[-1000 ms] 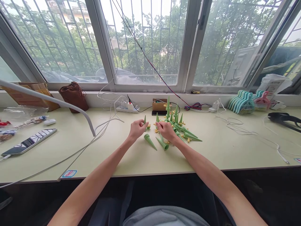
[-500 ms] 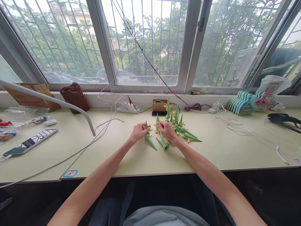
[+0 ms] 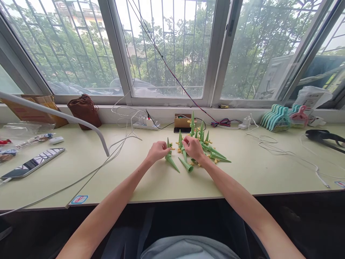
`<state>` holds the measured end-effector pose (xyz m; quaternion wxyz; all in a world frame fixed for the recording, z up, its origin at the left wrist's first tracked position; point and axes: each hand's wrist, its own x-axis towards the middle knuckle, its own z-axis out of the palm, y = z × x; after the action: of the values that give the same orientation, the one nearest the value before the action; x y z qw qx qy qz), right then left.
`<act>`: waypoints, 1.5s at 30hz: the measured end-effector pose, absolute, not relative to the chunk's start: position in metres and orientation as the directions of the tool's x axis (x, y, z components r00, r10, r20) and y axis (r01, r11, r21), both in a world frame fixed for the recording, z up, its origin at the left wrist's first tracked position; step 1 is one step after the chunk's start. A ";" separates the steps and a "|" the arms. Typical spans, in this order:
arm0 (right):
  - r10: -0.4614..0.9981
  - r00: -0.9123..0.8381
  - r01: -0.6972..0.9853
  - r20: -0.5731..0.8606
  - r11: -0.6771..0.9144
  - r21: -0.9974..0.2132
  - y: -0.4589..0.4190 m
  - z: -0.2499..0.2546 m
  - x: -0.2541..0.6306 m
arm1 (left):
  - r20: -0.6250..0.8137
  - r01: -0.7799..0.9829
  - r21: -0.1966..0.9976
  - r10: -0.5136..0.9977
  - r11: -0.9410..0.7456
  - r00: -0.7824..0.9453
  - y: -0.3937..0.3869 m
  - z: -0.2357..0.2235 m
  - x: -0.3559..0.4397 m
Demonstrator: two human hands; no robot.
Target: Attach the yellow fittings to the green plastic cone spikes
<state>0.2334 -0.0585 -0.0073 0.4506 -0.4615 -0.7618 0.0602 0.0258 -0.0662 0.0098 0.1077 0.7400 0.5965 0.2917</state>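
Observation:
My left hand point(image 3: 159, 151) is closed in a pinch on a green plastic plant watering spike point(image 3: 168, 141) with a yellow valve. Just below that hand another green spike point(image 3: 173, 164) lies with its point toward me. My right hand point(image 3: 193, 147) has its fingers pressed together at the left side of a pile of similar spikes point(image 3: 212, 148); whatever it pinches is hidden. A green cone point(image 3: 185, 164) lies below the right hand, its open end facing right. Behind the hand one spike point(image 3: 192, 124) stands upright.
A small cardboard box point(image 3: 183, 118) and a dark phone-like slab stand behind the pile. White cables point(image 3: 118, 144) cross the table on the left, near a phone point(image 3: 33, 163). At the right are teal hangers point(image 3: 275, 118), headphones point(image 3: 326, 136) and more cable.
My right hand has shifted slightly right and up, away from the spike at the pile's left edge. The left hand stays in nearly the same place.

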 end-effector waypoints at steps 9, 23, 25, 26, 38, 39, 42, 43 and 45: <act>0.824 -0.221 0.747 0.522 0.487 -0.453 -0.059 -0.005 0.236 | 0.147 0.861 0.455 0.973 -0.226 0.178 -0.069 0.007 0.027; 0.886 -0.280 0.807 0.370 0.426 -0.409 -0.061 -0.005 0.237 | 0.064 0.837 0.452 0.947 -0.309 0.315 -0.075 0.007 0.034; 0.890 -0.277 0.808 0.363 0.420 -0.413 -0.061 -0.005 0.237 | 0.077 0.831 0.456 0.944 -0.319 0.320 -0.076 0.007 0.034; 0.891 -0.276 0.807 0.361 0.419 -0.417 -0.061 -0.004 0.237 | 0.086 0.827 0.458 0.942 -0.326 0.324 -0.076 0.007 0.035; 0.856 -0.268 0.751 0.442 0.473 -0.460 -0.062 -0.002 0.235 | 0.162 0.806 0.458 0.927 -0.375 0.339 -0.074 0.004 0.035; 0.848 -0.265 0.745 0.459 0.482 -0.462 -0.061 -0.003 0.235 | 0.167 0.804 0.459 0.926 -0.378 0.339 -0.074 0.005 0.035; 0.821 -0.248 0.722 0.514 0.510 -0.467 -0.059 -0.004 0.235 | 0.180 0.801 0.461 0.924 -0.382 0.337 -0.075 0.005 0.036; 0.812 -0.242 0.715 0.531 0.520 -0.468 -0.059 -0.004 0.236 | 0.182 0.802 0.460 0.925 -0.380 0.334 -0.075 0.006 0.036; 0.794 -0.228 0.700 0.563 0.536 -0.472 -0.058 -0.004 0.236 | 0.185 0.804 0.456 0.925 -0.381 0.333 -0.075 0.006 0.037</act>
<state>0.2363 -0.0579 -0.0039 0.3967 -0.4779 -0.7814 0.0593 0.0367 -0.0747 0.0058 0.1428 0.8039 0.5377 0.2104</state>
